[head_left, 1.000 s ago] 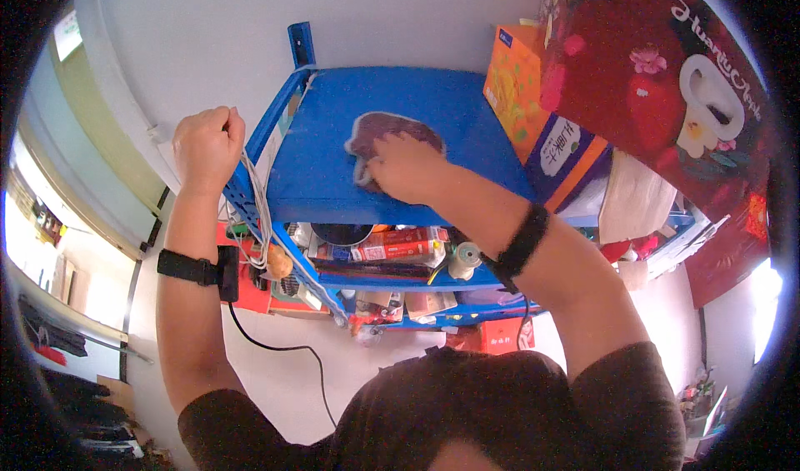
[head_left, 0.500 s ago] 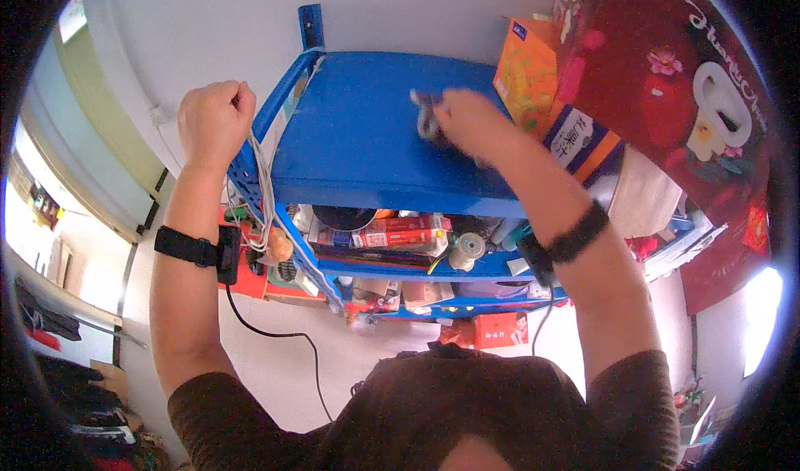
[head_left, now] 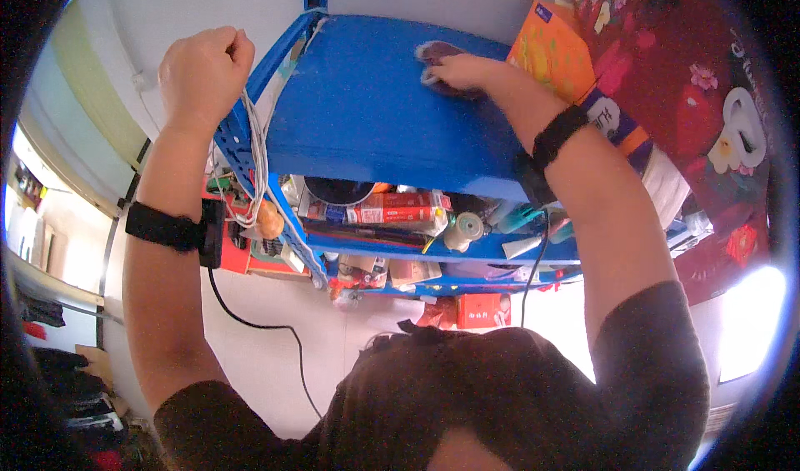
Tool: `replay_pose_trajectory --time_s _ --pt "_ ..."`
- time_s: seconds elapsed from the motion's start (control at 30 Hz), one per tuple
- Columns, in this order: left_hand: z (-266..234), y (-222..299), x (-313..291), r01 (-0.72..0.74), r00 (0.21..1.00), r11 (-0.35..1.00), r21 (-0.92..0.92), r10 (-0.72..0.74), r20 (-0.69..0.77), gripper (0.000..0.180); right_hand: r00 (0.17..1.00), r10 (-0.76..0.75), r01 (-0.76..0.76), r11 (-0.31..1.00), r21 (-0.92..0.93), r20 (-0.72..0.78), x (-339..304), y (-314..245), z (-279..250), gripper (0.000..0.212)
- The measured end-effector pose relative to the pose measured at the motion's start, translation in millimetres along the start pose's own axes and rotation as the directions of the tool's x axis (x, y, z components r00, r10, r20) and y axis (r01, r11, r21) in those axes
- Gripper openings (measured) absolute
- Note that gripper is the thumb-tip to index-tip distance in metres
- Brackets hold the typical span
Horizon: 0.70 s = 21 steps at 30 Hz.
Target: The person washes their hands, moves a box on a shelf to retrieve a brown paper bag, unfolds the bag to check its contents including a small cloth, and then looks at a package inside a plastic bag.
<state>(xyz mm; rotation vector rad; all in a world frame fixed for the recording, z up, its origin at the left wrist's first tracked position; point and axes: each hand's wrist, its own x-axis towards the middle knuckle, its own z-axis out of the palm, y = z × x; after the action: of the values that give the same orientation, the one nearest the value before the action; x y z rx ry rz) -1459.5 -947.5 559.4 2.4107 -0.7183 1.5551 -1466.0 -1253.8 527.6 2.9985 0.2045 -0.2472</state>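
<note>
Strap (head_left: 164, 225), black, encircles the forearm below the fingers of the left hand (head_left: 204, 79); a black module (head_left: 212, 233) is seated on its inner side. Left fingers: curled into a tight fist. Whether they enclose part of the frame cannot be determined. Perforated blue post (head_left: 236, 146): just below the left fingers, to their right. White cables (head_left: 260, 158) hang beside the post, below and to the right of the same fingers. Dark round object (head_left: 340, 190) and red carton (head_left: 392, 210): on the lower level, below and left of the right fingers. Blue shelf board (head_left: 358, 104): extends from the right of the left fingers to beneath the right fingers. Cloth (head_left: 435, 52), brown with a pale edge: on the board, under and around the fingertips of the right hand (head_left: 468, 72). Right fingers: held narrow, gripping the cloth against the board. White spool (head_left: 463, 233): below the right fingers, on the lower level. Orange box (head_left: 554, 50): right of the right fingers, apart from them. Dark red carton (head_left: 667, 96): farther right of these fingers.
</note>
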Motion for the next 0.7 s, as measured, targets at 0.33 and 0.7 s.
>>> replay_pose_trajectory --time_s 0.33,0.7 --pt "11.6 -1.0 3.1 -0.002 0.996 0.999 0.037 -0.001 0.085 0.023 0.890 0.142 0.002 0.949 0.314 -0.433 -138.1 -32.8 47.9 0.029" --pt "-7.2 13.8 7.8 -0.002 0.989 0.998 0.066 -0.008 0.147 0.016 0.771 0.240 0.075 0.886 0.458 -0.590 -280.6 -15.5 69.7 0.025"
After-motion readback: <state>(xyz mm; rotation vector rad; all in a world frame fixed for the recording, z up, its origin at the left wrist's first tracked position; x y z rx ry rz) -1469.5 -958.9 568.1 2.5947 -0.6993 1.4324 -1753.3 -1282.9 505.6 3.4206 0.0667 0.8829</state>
